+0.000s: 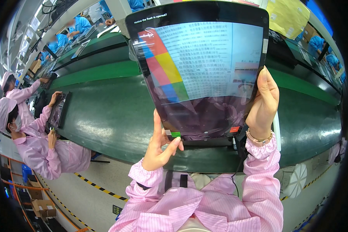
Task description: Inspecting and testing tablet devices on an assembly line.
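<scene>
A large black tablet (208, 116) is held up, tilted, above the green work surface (104, 112). Its lit screen shows a page of text lines beside bright colour blocks, with a small green button and a red one near the lower edge. My right hand (263, 104) grips the tablet's right edge, thumb along the front and the other fingers mostly hidden behind. At the lower left corner my left hand (158, 149) holds on, its index finger up along the side and its thumb by the green button. Both arms wear pink striped sleeves.
To the left, two people in pink (38, 135) handle dark flat devices at the bench edge. A yellow sheet (288, 17) hangs at the upper right. Beyond are workers in blue. A round white stool (296, 181) stands on the floor at the right; cartons (44, 208) sit lower left.
</scene>
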The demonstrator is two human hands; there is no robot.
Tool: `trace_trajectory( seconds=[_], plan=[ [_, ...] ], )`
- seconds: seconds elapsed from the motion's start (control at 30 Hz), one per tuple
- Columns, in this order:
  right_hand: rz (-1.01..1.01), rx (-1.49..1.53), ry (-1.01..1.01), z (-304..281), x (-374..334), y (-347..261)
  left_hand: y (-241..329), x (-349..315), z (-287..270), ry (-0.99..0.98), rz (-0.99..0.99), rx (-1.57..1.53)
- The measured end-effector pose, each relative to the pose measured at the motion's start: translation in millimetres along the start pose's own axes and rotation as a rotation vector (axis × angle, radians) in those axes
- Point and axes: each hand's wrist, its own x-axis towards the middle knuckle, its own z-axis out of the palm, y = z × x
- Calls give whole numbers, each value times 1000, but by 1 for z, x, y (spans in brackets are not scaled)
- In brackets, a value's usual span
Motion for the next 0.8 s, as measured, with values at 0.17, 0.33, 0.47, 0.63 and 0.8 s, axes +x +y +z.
trace_trajectory(
  seconds=[0.17, 0.33, 0.47, 0.63, 0.8],
  plan=[
    [7, 16, -25, -4, 0, 0, -1, 2, 0, -9, -1, -1],
    [-6, 94, -41, 6, 0, -3, 0, 1, -3, -51, 10, 76],
    [-8, 26, 18, 10, 0, -5, -2, 0, -1, -13, 5, -2],
    [2, 60, -57, 1, -1, -4, -2, -1, -1, -31, 19, -17],
    [5, 81, -51, 1, -2, -5, -3, -2, -1, -17, 23, -29]
  ],
)
